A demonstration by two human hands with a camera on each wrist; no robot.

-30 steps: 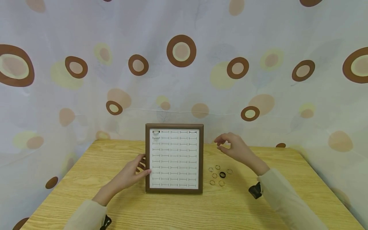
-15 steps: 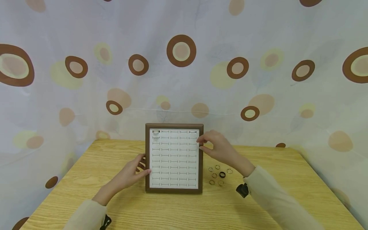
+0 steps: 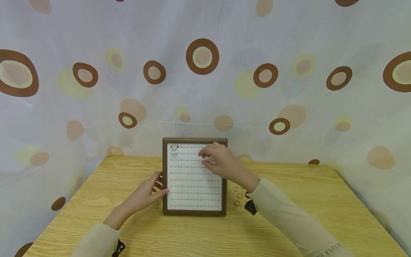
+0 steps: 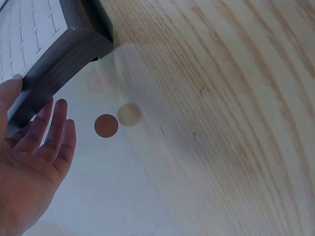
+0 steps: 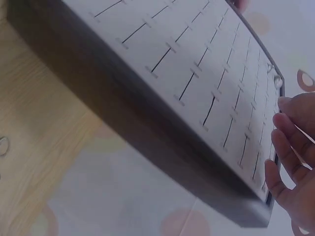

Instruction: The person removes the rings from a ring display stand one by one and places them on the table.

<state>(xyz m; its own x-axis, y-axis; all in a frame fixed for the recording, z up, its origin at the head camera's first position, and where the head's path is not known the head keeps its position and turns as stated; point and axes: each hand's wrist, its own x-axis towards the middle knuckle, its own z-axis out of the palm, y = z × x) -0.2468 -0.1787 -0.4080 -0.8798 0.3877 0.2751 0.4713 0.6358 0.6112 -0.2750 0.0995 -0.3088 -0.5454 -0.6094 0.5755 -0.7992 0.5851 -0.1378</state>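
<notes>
A ring display tray (image 3: 195, 211) with a dark brown frame and a white slotted pad stands up on the table. My left hand (image 3: 149, 191) grips its left edge, thumb on the front and fingers behind. In the left wrist view the thumb lies on the frame's edge. My right hand (image 3: 221, 160) is in front of the tray's upper right part, index finger and thumb bent towards each other with a small gap. I cannot tell whether a ring is between them. Two silvery rings, one a ring (image 3: 174, 147) at the top, sit in the left column.
Several loose rings, among them a thin ring (image 3: 237, 203), lie on the wooden table (image 3: 144, 228) right of the tray; the right sleeve covers part of the group. A patterned curtain (image 3: 205, 100) hangs behind the table.
My right hand has moved left, from beyond the tray's right side to in front of its slots. Its forearm now covers some of the loose rings. The left hand and tray have stayed put.
</notes>
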